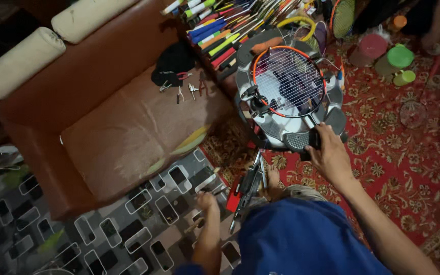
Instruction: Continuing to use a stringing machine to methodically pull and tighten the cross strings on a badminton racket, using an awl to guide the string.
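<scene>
One racket (pixel 287 81) clamped on stringing machine (pixel 281 130), centre frame; string grid mostly woven. Right hand (pixel 330 153) grips machine edge; left hand (pixel 207 201) pinches tool (pixel 215 191), lower centre.

Likely a home racket-stringing workshop, stringing machine (pixel 291 97), piled rackets (pixel 230 25), brown sofa (pixel 108 117), red carpet (pixel 403 153)

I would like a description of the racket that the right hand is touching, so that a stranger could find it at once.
Start at the brown sofa; just to its right, on the red patterned carpet, stands a round grey stringing machine. The racket lies flat on top of it, with the right hand at its near end. Unlike the rackets piled behind, it has an orange frame and is clamped alone.
</scene>
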